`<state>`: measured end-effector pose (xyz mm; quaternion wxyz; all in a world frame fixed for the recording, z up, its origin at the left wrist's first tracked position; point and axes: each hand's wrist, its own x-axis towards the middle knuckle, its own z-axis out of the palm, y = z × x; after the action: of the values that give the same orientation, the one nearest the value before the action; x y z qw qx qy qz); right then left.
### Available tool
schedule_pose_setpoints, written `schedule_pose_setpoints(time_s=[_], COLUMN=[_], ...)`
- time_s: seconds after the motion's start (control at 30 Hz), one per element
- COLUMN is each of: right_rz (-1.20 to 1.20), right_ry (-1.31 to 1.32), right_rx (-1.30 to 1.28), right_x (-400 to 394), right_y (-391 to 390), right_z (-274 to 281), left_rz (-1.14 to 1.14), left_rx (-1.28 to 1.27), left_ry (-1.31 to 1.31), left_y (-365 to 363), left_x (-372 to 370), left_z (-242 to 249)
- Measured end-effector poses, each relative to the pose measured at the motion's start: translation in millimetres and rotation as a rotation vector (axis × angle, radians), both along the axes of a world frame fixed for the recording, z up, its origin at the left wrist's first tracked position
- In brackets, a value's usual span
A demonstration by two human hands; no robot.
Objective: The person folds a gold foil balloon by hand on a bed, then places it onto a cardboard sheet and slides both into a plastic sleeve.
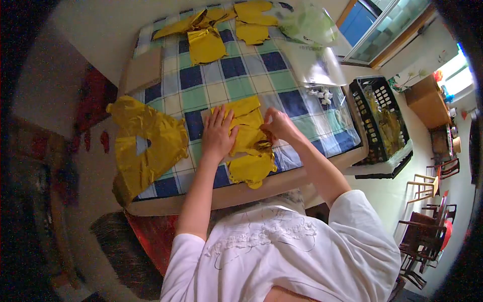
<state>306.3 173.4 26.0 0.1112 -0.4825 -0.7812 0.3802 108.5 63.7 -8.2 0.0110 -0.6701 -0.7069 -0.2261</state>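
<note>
A flat, folded gold foil balloon (247, 135) lies before me on the checked cloth, its rounded, tabbed end hanging toward the near edge. My left hand (217, 137) presses flat on its left side, fingers stretched out. On the right, my right hand (279, 126) is closed, with its fingertips pinching the crumpled right edge of the foil. Another gold foil balloon (146, 143), spread out with a hole in its middle, drapes over the left edge of the table. More gold foil pieces (207, 46) lie at the far side, some folded.
Clear plastic bags (312, 60) lie at the far right of the table (241, 199), near small white pieces (322, 95). A cardboard piece (143, 70) rests at the left edge. A black crate (385, 121) holding gold foil stands to the right. Chairs (425, 231) are farther off.
</note>
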Motion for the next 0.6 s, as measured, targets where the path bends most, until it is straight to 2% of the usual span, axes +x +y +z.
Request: schedule_pose_setpoints(time_s=[0.2, 0.27, 0.37, 0.4, 0.43, 0.5, 0.57, 0.6], right_rz=[0.02, -0.008, 0.276, 0.243, 0.24, 0.184, 0.3, 0.361], right_ry=[-0.067, -0.144, -0.226, -0.233, -0.195, 0.123, 0.242, 0.177], right_rx=[-0.12, -0.212, -0.123, -0.127, 0.104, 0.381, 0.779, 0.797], right_x=[23.9, 26.9, 41.9, 38.0, 27.8, 0.6, -33.6, -47.1], right_y=[-27.1, -41.9, -41.8, -35.1, -24.6, -11.9, 20.1, 24.1], right_z=[1.7, 19.0, 29.3, 35.8, 33.3, 37.9, -18.5, -41.2], left_rz=[-0.026, -0.028, -0.027, -0.023, -0.02, -0.024, -0.027, -0.024], left_rx=[0.034, 0.024, 0.0, -0.001, -0.006, -0.004, -0.005, -0.006], left_ry=[-0.01, -0.001, 0.003, 0.006, 0.009, 0.019, 0.039, 0.054], left_y=[0.2, 0.2, 2.1, 1.4, 0.7, -0.4, -0.4, -0.6], left_x=[-0.4, -0.5, -3.7, -2.7, -1.7, -1.4, -1.2, -1.5], left_z=[-0.2, -1.1, 2.8, 3.4, 3.4, 3.0, 0.2, -4.5])
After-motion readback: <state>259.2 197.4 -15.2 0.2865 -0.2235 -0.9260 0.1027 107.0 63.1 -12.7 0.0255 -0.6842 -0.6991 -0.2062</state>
